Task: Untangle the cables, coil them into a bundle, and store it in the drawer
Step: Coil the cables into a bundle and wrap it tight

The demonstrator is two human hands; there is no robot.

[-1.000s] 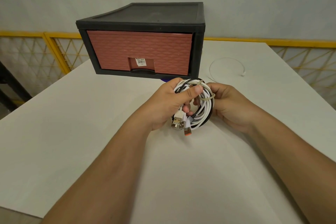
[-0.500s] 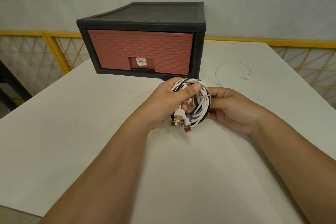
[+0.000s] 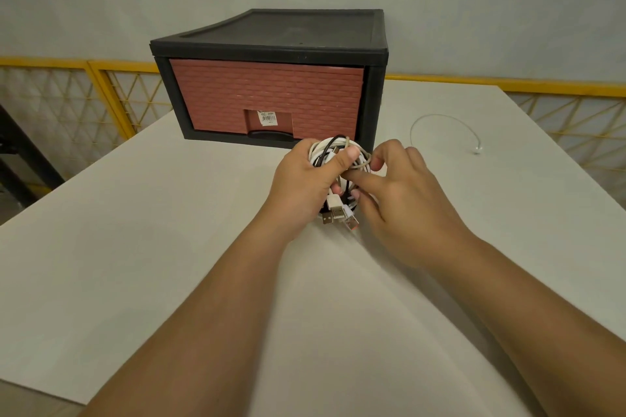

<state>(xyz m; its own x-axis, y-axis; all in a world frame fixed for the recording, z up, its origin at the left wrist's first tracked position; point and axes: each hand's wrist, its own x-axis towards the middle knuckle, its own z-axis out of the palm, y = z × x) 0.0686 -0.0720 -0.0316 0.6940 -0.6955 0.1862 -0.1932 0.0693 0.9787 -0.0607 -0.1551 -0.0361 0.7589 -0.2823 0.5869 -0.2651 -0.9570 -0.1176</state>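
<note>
White and black cables form a coiled bundle [image 3: 330,154], held over the counter [image 3: 135,247] just in front of the closed drawer [image 3: 267,95]. USB plugs [image 3: 338,213] hang from its lower edge, one orange-tipped. The left grip [image 3: 305,186] is curled round the coil. The right grip [image 3: 399,200] pinches a beige band [image 3: 362,165] looped on it. The drawer front carries a barcode sticker [image 3: 267,117]; its print is illegible.

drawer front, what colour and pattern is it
Reddish-brown drawer front with a brick-like pattern; clearest in the head view.
</note>
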